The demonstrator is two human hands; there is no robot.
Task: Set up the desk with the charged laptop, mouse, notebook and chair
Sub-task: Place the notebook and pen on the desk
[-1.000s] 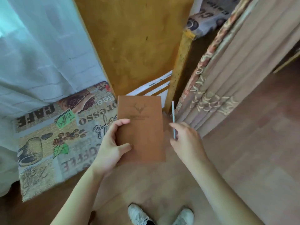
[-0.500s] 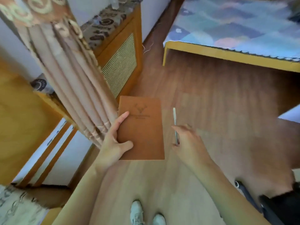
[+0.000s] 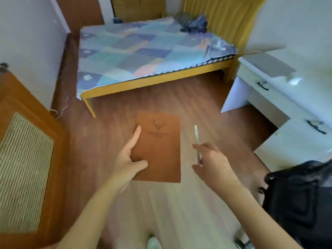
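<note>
While the left hand [image 3: 129,159] grips the brown notebook [image 3: 159,146] by its left edge, the right hand [image 3: 212,160] pinches a pen [image 3: 196,139]; desk [image 3: 280,97] and chair [image 3: 303,200] at right.

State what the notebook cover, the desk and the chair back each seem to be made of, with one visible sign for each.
Notebook: matte brown cover, perhaps faux leather or card; a stamped antler mark shows.
Desk: smooth white painted or laminated board, with dark drawer handles.
Chair: black mesh or fabric back, going by its woven look; blur leaves this open.
</note>
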